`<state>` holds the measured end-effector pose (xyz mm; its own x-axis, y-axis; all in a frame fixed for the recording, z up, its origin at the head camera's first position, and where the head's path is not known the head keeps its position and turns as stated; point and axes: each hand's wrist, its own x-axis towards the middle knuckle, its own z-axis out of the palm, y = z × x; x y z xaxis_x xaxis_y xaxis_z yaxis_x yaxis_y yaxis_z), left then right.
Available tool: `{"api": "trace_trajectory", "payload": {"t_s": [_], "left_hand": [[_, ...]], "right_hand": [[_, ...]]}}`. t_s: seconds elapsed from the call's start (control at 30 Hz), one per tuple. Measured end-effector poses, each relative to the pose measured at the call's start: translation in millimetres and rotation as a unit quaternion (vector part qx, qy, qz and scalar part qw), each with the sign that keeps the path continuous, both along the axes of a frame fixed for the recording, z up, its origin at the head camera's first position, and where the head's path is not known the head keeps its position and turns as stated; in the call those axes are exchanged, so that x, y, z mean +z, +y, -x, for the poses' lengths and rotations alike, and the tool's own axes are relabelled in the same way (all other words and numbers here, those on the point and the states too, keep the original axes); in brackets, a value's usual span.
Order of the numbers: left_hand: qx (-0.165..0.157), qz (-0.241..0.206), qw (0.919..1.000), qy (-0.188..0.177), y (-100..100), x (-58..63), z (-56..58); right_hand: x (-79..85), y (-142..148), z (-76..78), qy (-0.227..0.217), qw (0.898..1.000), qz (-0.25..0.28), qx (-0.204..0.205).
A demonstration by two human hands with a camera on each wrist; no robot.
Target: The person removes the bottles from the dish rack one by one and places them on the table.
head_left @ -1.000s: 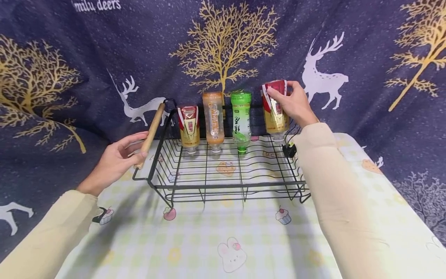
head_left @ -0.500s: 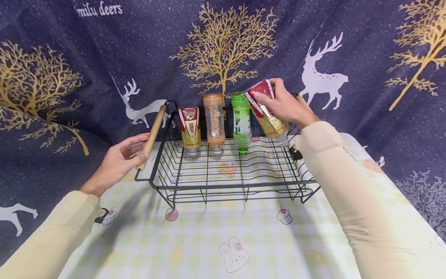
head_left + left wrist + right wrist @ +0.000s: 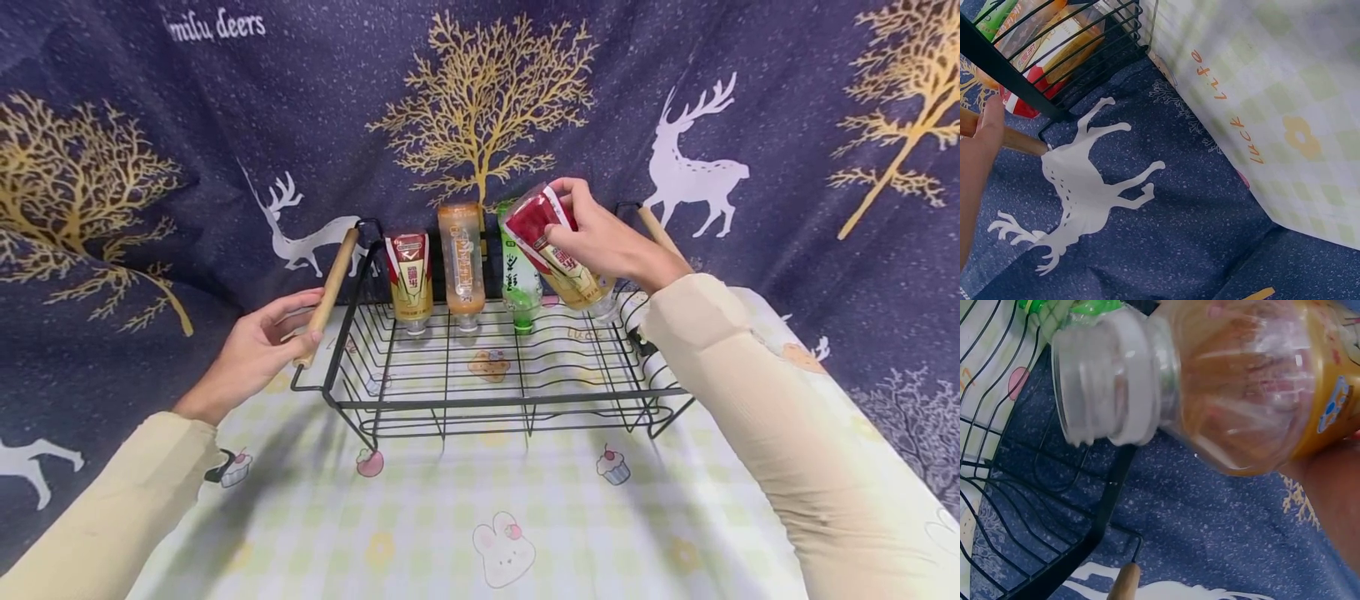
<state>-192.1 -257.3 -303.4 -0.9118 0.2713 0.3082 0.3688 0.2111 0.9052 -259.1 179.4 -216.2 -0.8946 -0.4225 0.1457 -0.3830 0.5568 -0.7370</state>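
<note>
My right hand (image 3: 611,242) grips a red-and-gold plastic bottle (image 3: 570,275) near its base, above the right end of a black wire dish rack (image 3: 487,403). This bottle is tilted, with its clear uncapped neck (image 3: 1110,381) pointing down to the right. At the rack's left end, my left hand (image 3: 262,337) holds the wooden handle (image 3: 337,279) between thumb and fingers. Upside down along the rack's back stand another red-and-gold bottle (image 3: 409,279), an orange-tinted bottle (image 3: 462,267) and a green-and-clear bottle (image 3: 522,292), the last partly hidden by the held bottle.
The rack stands on a table with a checked, cartoon-printed cloth (image 3: 420,517). Behind it hangs a dark blue cloth (image 3: 315,100) printed with deer and trees. A second wooden handle (image 3: 658,229) is at the rack's right end, partly behind my right arm.
My right hand has moved left and tilted the red-and-gold bottle from nearly upright to a slant, its base leaning left over the green bottle. My left hand stays on the handle.
</note>
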Motion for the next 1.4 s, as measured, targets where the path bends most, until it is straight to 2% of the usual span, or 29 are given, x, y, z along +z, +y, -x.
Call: {"api": "trace_trajectory", "payload": {"t_s": [0.27, 0.43, 0.6, 0.8, 1.17, 1.4], "left_hand": [[0.0, 0.0, 1.0, 0.003, -0.1, 0.6, -1.1], [0.008, 0.013, 0.9999, 0.006, -0.4, 1.3, -1.3], [0.022, 0.034, 0.9991, 0.014, 0.0, 2.0, -2.1], [0.034, 0.07, 0.9968, 0.016, -0.5, 4.4, -2.9], [0.048, 0.123, 0.9909, 0.025, 4.5, 19.3, -4.0], [0.035, 0.136, 0.9899, 0.017, 14.4, 30.1, -3.1]], "right_hand": [[-2.4, 4.3, -11.8, 0.026, 0.999, 0.005, 0.043], [-2.5, 7.3, -17.9, 0.036, 0.998, 0.003, 0.048], [-0.8, 6.5, -23.9, 0.05, 0.997, -0.006, 0.051], [2.0, 3.0, -29.5, 0.077, 0.993, -0.026, 0.083], [5.8, -6.9, -37.6, 0.088, 0.989, -0.027, 0.113], [8.2, -15.5, -41.5, 0.097, 0.987, -0.041, 0.12]]}}
